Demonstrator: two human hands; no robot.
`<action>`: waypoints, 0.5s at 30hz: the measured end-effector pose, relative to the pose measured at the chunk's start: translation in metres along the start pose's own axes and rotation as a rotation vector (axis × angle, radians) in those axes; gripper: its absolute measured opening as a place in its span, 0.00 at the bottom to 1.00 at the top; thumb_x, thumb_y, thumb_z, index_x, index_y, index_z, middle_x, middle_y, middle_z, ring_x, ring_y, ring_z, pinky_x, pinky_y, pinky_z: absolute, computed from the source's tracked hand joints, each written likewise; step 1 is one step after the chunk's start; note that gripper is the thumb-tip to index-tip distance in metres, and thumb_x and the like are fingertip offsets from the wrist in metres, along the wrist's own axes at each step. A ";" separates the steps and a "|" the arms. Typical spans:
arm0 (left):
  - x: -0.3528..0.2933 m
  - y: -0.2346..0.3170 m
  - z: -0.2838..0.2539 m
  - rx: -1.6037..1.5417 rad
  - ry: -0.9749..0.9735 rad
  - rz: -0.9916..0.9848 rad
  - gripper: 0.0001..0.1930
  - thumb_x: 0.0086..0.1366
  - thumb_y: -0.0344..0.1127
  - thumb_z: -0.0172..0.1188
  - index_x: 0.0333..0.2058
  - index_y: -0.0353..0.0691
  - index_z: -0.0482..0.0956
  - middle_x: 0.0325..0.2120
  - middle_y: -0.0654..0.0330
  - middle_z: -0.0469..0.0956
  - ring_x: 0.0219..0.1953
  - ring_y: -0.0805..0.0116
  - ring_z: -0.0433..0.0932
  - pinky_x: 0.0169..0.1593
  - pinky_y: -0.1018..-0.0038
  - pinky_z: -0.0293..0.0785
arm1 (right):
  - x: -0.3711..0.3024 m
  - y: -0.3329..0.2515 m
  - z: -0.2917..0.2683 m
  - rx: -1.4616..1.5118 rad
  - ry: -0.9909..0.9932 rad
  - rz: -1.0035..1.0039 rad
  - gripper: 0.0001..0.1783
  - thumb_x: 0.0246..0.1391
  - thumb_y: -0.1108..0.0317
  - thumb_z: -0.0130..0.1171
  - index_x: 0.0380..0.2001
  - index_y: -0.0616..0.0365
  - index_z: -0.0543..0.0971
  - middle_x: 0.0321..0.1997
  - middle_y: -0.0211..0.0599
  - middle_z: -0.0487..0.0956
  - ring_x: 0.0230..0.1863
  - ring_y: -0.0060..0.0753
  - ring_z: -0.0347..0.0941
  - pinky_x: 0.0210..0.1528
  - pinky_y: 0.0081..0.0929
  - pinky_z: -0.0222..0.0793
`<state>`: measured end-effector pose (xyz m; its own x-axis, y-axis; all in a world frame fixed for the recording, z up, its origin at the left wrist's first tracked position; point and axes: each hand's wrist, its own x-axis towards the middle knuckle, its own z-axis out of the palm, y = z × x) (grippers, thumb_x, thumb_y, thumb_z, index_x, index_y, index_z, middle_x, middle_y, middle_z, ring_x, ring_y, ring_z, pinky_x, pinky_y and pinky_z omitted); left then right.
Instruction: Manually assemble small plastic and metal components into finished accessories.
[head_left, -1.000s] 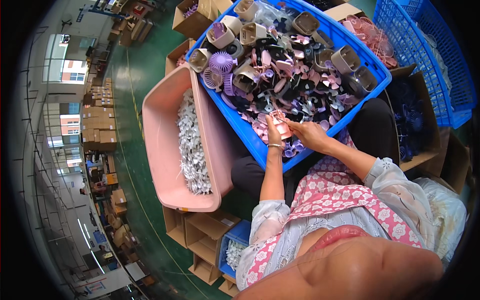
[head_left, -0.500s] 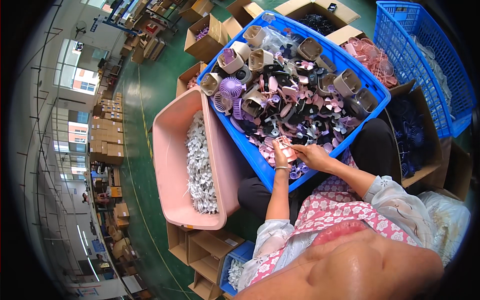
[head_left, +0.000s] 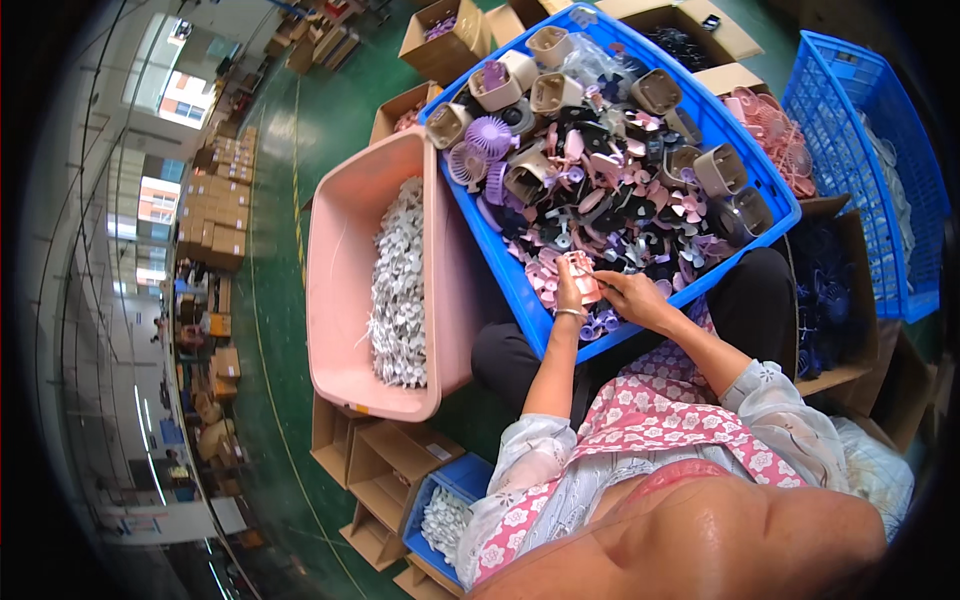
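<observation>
My left hand [head_left: 569,292] is closed around a small pink plastic casing [head_left: 583,268], held over the near edge of a blue tray [head_left: 487,262]. Beside it, my right hand [head_left: 634,300] has its fingers pinched together against the casing's right side. Something thin and dark seems to show at those fingertips, too small to name. Beneath both hands lies a heap of loose fan parts [head_left: 620,200] in pink, black and purple. A purple round fan grille [head_left: 489,137] rests at the tray's left side, near several beige housings [head_left: 555,92].
Left of the tray stands a pink bin [head_left: 340,250] holding white parts [head_left: 398,290]. Cardboard boxes [head_left: 838,370] and a tall blue crate [head_left: 880,110] flank the right. A small blue bin [head_left: 452,515] of white pieces sits lower left, by stacked cartons [head_left: 385,460].
The whole view has turned and shifted slightly. Both hands keep their hold at the pink casing, which is tilted a little differently.
</observation>
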<state>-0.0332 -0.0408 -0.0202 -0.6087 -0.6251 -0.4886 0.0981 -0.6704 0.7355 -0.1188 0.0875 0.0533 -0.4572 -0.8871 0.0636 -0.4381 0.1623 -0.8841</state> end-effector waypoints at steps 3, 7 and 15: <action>-0.004 0.001 0.016 0.029 0.001 -0.066 0.28 0.62 0.62 0.34 0.35 0.44 0.72 0.28 0.64 0.75 0.28 0.69 0.75 0.32 0.73 0.73 | -0.001 -0.001 -0.010 -0.021 -0.059 0.090 0.17 0.48 0.70 0.53 0.44 0.59 0.73 0.31 0.51 0.77 0.31 0.46 0.76 0.33 0.31 0.68; 0.001 -0.003 0.003 -0.005 0.024 -0.062 0.30 0.61 0.65 0.33 0.33 0.44 0.73 0.23 0.62 0.75 0.21 0.68 0.75 0.24 0.73 0.73 | 0.001 -0.008 -0.005 -0.010 -0.039 -0.018 0.18 0.48 0.72 0.52 0.45 0.61 0.73 0.30 0.50 0.77 0.28 0.39 0.76 0.32 0.27 0.68; 0.000 -0.004 0.003 -0.005 0.022 -0.048 0.30 0.59 0.66 0.35 0.34 0.45 0.72 0.23 0.63 0.74 0.20 0.68 0.74 0.23 0.72 0.73 | 0.002 0.001 -0.001 -0.004 -0.086 0.042 0.19 0.49 0.70 0.53 0.47 0.60 0.72 0.27 0.44 0.78 0.23 0.28 0.73 0.29 0.24 0.68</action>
<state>-0.0359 -0.0367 -0.0217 -0.5953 -0.6007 -0.5336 0.0731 -0.7019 0.7085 -0.1211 0.0860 0.0530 -0.4075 -0.9131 -0.0137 -0.4230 0.2020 -0.8833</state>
